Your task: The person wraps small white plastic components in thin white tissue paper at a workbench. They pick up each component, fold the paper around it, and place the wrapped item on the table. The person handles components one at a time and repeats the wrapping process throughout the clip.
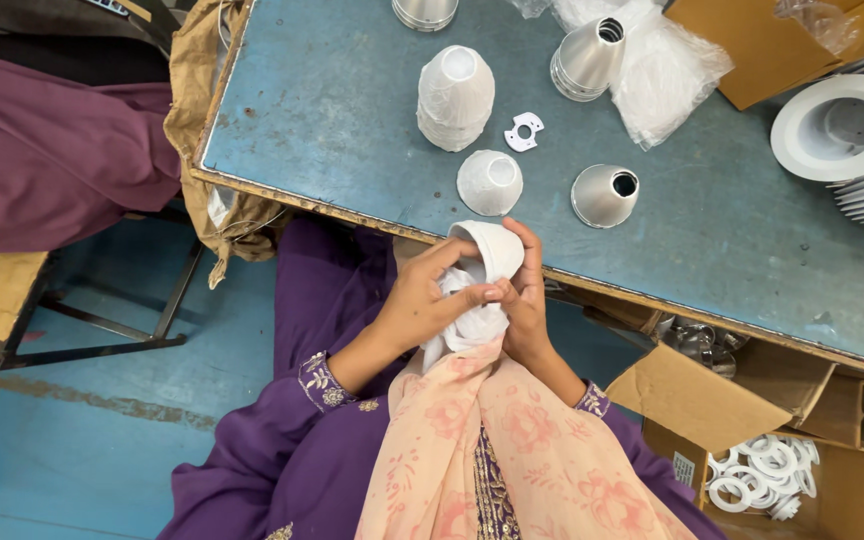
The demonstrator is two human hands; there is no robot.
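Observation:
My left hand (427, 300) presses a white cloth (467, 320) into and around a white cone-shaped cup (492, 248). My right hand (524, 295) grips the cup from the right, fingers curled over its side. Both hands are held over my lap, just below the table's near edge. On the blue table (332, 110) right above them stand a single white cone (489, 182), a silver metal cone (604, 195) and a stack of white cones (455, 97). A small flat white bracket (524, 131) lies between them.
Another silver cone (586, 60) leans on clear plastic bags (662, 70) at the back. White round housings (847, 125) are stacked at the far right. A cardboard box (832, 490) of white rings sits on the floor at lower right. A metal stand (102, 320) stands left.

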